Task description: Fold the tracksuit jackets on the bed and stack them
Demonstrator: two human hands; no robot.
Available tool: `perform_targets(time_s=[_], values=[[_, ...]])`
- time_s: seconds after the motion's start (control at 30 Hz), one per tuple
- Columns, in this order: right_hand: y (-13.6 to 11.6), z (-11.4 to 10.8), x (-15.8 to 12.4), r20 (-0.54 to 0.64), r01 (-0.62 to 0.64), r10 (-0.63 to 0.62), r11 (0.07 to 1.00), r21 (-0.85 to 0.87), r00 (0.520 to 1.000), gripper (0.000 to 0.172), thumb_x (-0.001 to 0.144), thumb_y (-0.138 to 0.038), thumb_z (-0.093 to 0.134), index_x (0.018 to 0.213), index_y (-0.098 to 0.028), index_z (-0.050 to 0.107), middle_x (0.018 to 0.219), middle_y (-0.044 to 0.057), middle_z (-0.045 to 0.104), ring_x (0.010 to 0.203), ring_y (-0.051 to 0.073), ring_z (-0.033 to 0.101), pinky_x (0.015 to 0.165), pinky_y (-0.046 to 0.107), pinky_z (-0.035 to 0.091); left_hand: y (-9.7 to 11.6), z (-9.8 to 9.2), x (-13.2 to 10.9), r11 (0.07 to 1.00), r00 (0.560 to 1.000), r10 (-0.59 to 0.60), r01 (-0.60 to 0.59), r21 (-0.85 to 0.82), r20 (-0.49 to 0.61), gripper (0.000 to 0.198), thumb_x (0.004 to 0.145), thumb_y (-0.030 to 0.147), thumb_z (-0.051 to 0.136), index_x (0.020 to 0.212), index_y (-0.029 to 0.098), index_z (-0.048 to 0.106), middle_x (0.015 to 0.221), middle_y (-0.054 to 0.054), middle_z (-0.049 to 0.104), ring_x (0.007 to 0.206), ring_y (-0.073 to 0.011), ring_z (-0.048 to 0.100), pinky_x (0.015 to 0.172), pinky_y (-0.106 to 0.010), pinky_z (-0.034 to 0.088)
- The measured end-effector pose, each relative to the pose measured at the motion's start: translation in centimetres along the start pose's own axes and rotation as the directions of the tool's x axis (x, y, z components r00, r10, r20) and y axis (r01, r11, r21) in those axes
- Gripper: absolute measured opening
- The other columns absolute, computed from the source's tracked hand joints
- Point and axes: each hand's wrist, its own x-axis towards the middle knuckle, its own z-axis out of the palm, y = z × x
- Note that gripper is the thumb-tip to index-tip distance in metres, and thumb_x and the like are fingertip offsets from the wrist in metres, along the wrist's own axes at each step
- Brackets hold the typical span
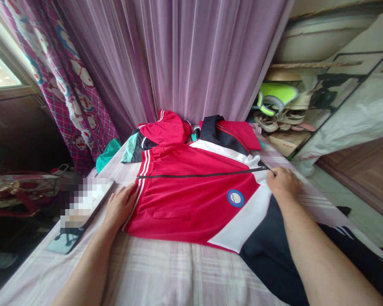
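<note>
A red, white and navy zip jacket (178, 199) lies spread on the bed-like surface, its hem to the left and its collar to the right. The dark zipper (198, 174) runs closed along its length, and a round blue badge (235, 198) sits on the chest. Flat on the striped hem rests my left hand (121, 205), fingers stretched out. At the collar end, my right hand (284, 182) is closed on the jacket by the top of the zipper; its fingertips are partly hidden. One navy sleeve (268, 250) trails toward me under my right forearm.
Folded red clothes (170, 127) and another red garment (236, 131) lie at the back before a purple curtain (185, 55). A long flat object (65, 242), partly blurred out, lies left. A shoe rack (287, 114) stands right. The pale checked sheet (166, 272) covers the surface.
</note>
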Motion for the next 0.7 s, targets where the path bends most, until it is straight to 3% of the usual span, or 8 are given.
perform_targets(time_s=[0.17, 0.37, 0.53, 0.7], values=[[-0.5, -0.3, -0.7, 0.114, -0.036, 0.041, 0.998, -0.046, 0.993, 0.039, 0.091, -0.038, 0.042, 0.104, -0.017, 0.073, 0.100, 0.020, 0.071, 0.094, 0.034, 0.064, 0.080, 0.047, 0.047, 0.1, 0.0, -0.1, 1.000, 1.000, -0.022, 0.022, -0.006, 0.016, 0.048, 0.098, 0.035, 0.037, 0.143, 0.025, 0.049, 0.143, -0.008, 0.057, 0.140, -0.0272, 0.042, 0.115, -0.054, 0.032], [-0.4, -0.7, -1.3, 0.101, -0.015, 0.018, 0.999, -0.031, 0.995, 0.049, 0.093, -0.045, 0.037, 0.114, -0.015, 0.070, 0.103, 0.021, 0.070, 0.098, 0.035, 0.063, 0.082, 0.047, 0.047, 0.5, -0.4, -0.2, 0.999, 0.998, -0.030, 0.032, -0.027, 0.055, 0.047, 0.099, 0.035, 0.035, 0.143, 0.025, 0.048, 0.146, -0.006, 0.054, 0.142, -0.0258, 0.039, 0.116, -0.054, 0.029], [-0.2, -1.7, -1.0, 0.271, -0.004, 0.024, 0.997, -0.072, 0.962, 0.061, 0.085, -0.066, 0.045, 0.115, -0.019, 0.069, 0.114, 0.023, 0.066, 0.105, 0.038, 0.060, 0.084, 0.048, 0.045, 0.2, -0.3, 0.0, 0.999, 0.999, -0.013, 0.015, -0.033, 0.043, 0.046, 0.099, 0.037, 0.034, 0.140, 0.025, 0.051, 0.148, -0.007, 0.051, 0.141, -0.0254, 0.041, 0.114, -0.054, 0.031], [0.8, -2.0, 0.0, 0.361, -0.053, 0.057, 0.998, -0.023, 0.931, 0.062, 0.079, -0.069, 0.052, 0.109, -0.018, 0.070, 0.110, 0.024, 0.068, 0.099, 0.040, 0.062, 0.079, 0.048, 0.043, -0.5, 0.1, 0.3, 0.998, 0.999, 0.049, -0.050, -0.024, -0.016, 0.045, 0.097, 0.039, 0.036, 0.135, 0.026, 0.056, 0.144, -0.006, 0.056, 0.135, -0.0235, 0.049, 0.109, -0.043, 0.040]])
